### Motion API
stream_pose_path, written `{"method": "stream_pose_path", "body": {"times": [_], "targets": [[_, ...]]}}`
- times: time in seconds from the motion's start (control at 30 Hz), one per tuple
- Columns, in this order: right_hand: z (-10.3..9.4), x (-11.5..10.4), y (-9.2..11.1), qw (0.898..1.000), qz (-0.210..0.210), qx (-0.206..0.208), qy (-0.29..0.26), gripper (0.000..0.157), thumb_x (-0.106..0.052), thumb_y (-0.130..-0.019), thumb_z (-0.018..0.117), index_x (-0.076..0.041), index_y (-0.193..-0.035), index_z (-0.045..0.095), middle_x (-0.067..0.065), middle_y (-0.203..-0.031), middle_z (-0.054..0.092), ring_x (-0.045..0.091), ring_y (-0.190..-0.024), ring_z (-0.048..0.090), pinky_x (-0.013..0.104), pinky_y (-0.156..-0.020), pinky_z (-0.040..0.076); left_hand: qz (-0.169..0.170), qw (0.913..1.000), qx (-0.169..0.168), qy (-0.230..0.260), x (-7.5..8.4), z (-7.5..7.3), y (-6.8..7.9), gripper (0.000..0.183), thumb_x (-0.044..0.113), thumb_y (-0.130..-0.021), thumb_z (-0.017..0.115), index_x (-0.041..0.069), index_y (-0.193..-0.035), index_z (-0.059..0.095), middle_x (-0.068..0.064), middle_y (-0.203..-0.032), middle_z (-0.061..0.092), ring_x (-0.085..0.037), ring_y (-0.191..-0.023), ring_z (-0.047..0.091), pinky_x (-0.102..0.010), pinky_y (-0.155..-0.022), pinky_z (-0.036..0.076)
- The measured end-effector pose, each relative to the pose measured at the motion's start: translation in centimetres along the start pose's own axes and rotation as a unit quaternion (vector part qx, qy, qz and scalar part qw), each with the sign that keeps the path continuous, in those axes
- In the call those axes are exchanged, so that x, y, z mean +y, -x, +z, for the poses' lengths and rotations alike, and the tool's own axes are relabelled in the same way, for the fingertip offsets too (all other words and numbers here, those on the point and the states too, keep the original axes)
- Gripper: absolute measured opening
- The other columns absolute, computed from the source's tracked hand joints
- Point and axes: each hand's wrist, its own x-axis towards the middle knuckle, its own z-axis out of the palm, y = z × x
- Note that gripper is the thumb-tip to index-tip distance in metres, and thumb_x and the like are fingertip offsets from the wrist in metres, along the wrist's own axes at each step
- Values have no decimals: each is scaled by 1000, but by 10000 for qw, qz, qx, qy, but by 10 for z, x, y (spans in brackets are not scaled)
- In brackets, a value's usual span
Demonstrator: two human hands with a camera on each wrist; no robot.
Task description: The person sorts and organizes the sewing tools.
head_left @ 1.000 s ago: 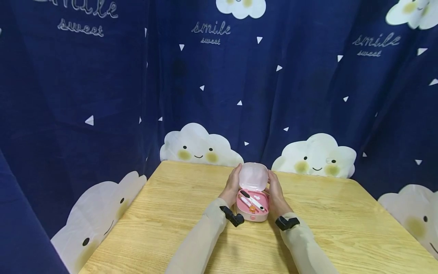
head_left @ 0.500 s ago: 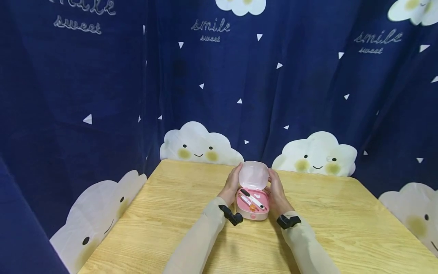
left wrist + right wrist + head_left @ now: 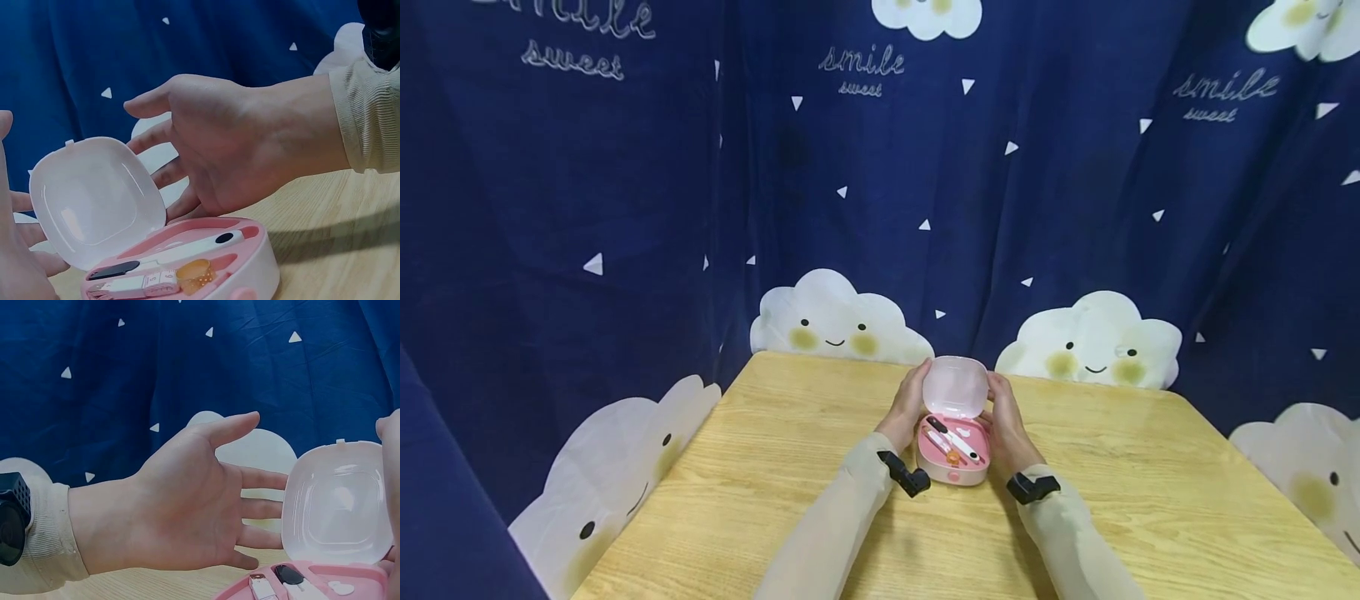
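Note:
A small pink and white sewing box (image 3: 953,475) stands on the table with its lid (image 3: 955,387) raised. Inside lie a short piece of measuring tape (image 3: 159,283), an orange-gold thimble ring (image 3: 195,275), a slim white tool (image 3: 187,251) with a black end, and a small white piece (image 3: 341,587). My left hand (image 3: 908,408) is at the box's left side, fingers extended towards the lid's edge. On the other side is my right hand (image 3: 1009,425), palm facing the box and fingers loosely straight, some behind the lid. Whether the fingertips touch the lid is unclear.
The box is on a light wooden table (image 3: 820,400). A dark blue curtain (image 3: 880,208) with white clouds and triangles hangs around the table's back and sides. Black cameras (image 3: 904,475) are strapped to both wrists over beige sleeves.
The hands and the raised lid have stayed almost still. Only a slight shift of the head view shows.

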Motion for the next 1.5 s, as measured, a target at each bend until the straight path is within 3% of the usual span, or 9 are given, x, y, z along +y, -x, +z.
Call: {"method": "stream_pose_path", "body": {"times": [0.4, 0.8, 1.07, 1.37, 1.5], "targets": [[-3, 1, 0, 9999, -67, -43, -69, 61, -46, -110, 39, -12, -159, 26, 20, -150, 28, 46, -132, 42, 51, -115, 35, 93, 9997, -109, -219, 1, -1, 0, 69, 60, -103, 42, 7, -147, 50, -12, -134, 56, -32, -129, 50, -50, -114, 35], [-5, 0, 0, 9991, -189, -33, -374, 57, -42, -111, 40, -10, -157, 29, 19, -153, 27, 43, -135, 39, 54, -113, 37, 288, 9985, -293, 373, -7, -3, 3, 65, 55, -104, 46, 6, -147, 44, -16, -142, 50, -38, -133, 49, -53, -114, 36], [-5, -1, 3, 9992, -362, -7, -190, 54, -43, -111, 39, -8, -152, 33, 18, -153, 28, 42, -135, 37, 58, -113, 36, 313, 9976, -348, 508, -12, -4, 4, 58, 53, -103, 50, 9, -141, 47, -15, -140, 51, -40, -131, 50, -56, -111, 37], [-6, -2, 3, 9992, -349, 18, -210, 50, -44, -109, 44, -10, -144, 38, 15, -144, 34, 41, -131, 42, 58, -110, 38, 273, 9984, -365, 339, -10, -6, 3, 58, 55, -103, 48, 10, -140, 48, -13, -147, 45, -42, -131, 50, -55, -111, 39], [-5, -3, 3, 9990, -397, 83, -206, 43, -44, -109, 48, -11, -136, 41, 16, -145, 34, 42, -131, 42, 60, -110, 38, 260, 9992, -295, 108, -10, -7, 3, 56, 58, -102, 48, 13, -135, 51, -9, -144, 47, -40, -129, 51, -57, -112, 34]]}}
